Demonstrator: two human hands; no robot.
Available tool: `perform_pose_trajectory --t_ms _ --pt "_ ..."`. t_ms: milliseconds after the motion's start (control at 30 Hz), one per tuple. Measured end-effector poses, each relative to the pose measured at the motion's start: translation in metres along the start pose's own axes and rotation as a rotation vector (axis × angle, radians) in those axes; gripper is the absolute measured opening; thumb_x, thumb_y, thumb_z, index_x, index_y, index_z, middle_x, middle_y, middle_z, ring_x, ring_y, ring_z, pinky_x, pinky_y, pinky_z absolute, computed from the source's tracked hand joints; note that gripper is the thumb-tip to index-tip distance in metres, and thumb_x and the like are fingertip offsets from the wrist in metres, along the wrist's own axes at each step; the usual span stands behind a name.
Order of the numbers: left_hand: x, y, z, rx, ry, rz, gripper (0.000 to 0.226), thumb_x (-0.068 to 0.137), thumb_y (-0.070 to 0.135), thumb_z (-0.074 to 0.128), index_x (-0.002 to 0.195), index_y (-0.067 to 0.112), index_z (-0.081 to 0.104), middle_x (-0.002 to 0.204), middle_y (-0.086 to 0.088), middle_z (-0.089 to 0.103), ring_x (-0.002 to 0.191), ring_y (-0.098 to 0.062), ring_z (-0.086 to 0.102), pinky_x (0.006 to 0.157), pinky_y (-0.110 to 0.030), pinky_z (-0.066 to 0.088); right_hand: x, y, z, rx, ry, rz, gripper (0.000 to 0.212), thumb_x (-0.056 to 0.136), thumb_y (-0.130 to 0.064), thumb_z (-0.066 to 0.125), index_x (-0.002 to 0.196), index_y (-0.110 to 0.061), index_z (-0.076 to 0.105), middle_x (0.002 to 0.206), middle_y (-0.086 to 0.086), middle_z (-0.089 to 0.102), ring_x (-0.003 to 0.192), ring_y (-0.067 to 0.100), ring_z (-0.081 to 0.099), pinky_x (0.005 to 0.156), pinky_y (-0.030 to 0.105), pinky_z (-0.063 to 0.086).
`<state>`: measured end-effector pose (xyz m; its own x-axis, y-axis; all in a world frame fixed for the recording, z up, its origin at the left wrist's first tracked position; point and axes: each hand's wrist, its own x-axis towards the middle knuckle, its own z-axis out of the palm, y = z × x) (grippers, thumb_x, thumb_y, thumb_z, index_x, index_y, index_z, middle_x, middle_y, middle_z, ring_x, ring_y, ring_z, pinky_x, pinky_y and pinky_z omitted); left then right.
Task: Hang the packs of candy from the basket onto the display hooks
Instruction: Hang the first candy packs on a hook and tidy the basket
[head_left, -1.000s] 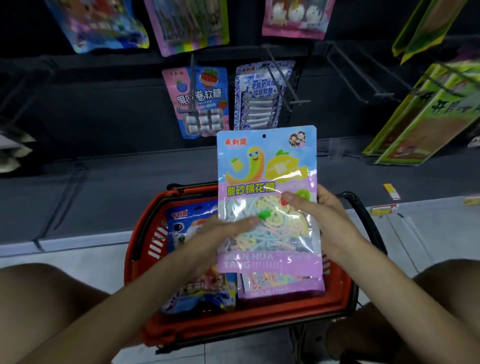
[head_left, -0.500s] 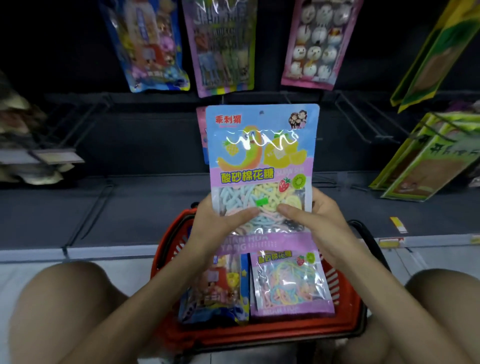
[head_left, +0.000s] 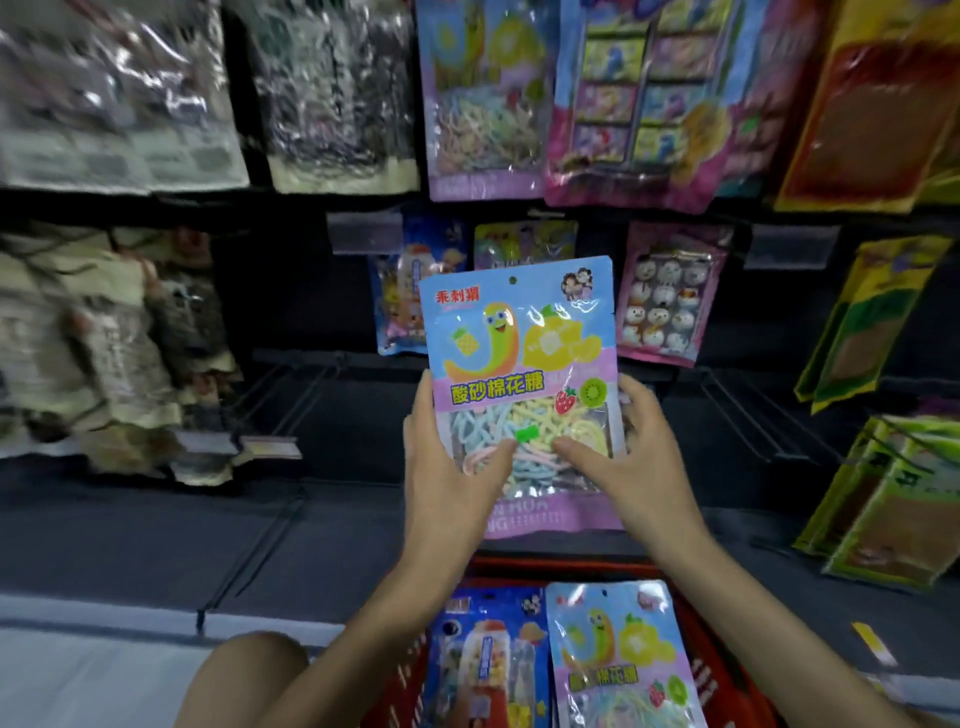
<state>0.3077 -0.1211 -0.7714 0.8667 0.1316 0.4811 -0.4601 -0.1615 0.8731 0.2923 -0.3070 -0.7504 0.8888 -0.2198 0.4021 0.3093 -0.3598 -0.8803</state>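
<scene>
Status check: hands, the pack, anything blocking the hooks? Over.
Left hand and right hand grip candy pack, upright, above basket. Hang hole on no hook yet. Hung packs directly behind it; matching pack on row above.

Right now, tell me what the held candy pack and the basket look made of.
The held pack looks like thin, glossy plastic film: glare streaks cross it, and a clear window shows the candy strands. The basket is probably rigid moulded plastic, red and duller, with a slotted wall.
</scene>
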Motion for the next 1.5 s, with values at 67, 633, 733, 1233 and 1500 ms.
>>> perform_pose_trajectory --t_ms 67,633,733,1233,1500 --pt "0.014 0.016 -0.006 0.041 0.039 0.037 0.100 0.085 0.027 0.086 0.162 0.040 0.022 0.132 0.043 0.035 0.129 0.019 0.041 0.099 -0.005 0.037 0.009 -0.025 0.001 -0.010 0.016 -0.061 0.086 0.080 -0.027 0.089 0.149 -0.041 0.039 0.133 -0.032 0.054 0.119 -0.014 0.054 0.097 0.025 0.049" --pt "0.152 0.152 -0.044 0.322 0.171 0.321 0.103 0.087 0.043 0.080 0.164 0.038 0.013 0.158 0.012 0.032 0.112 -0.006 0.052 0.093 -0.036 0.052 0.110 -0.175 0.009 -0.201 0.194 -0.332 0.109 0.083 -0.044 0.085 0.165 -0.034 0.013 0.169 -0.011 0.021 0.152 0.014 0.029 0.115 0.034 0.035" --pt "0.179 0.165 -0.045 0.375 0.180 0.316 0.101 0.085 0.047 0.079 0.161 0.039 0.014 0.145 0.007 0.035 0.101 -0.013 0.063 0.079 -0.044 0.061 0.133 -0.193 0.012 -0.214 0.215 -0.335 0.112 0.082 -0.044 0.086 0.165 -0.031 0.013 0.167 -0.008 0.024 0.151 0.016 0.031 0.113 0.034 0.036" --pt "0.256 0.172 -0.033 0.490 0.149 0.239 0.095 0.081 0.048 0.084 0.152 0.035 0.023 0.127 0.003 0.030 0.095 -0.020 0.065 0.067 -0.031 0.059 0.198 -0.213 0.024 -0.327 0.278 -0.237 0.113 0.071 -0.047 0.092 0.161 -0.028 0.026 0.155 0.002 0.042 0.132 0.022 0.052 0.092 0.036 0.047" --pt "0.264 0.173 -0.035 0.509 0.136 0.214 0.096 0.081 0.049 0.083 0.153 0.034 0.021 0.123 0.008 0.027 0.092 -0.017 0.064 0.075 -0.035 0.062 0.206 -0.214 0.027 -0.324 0.260 -0.200 0.118 0.070 -0.047 0.092 0.163 -0.026 0.023 0.161 0.002 0.039 0.141 0.025 0.047 0.105 0.043 0.047"
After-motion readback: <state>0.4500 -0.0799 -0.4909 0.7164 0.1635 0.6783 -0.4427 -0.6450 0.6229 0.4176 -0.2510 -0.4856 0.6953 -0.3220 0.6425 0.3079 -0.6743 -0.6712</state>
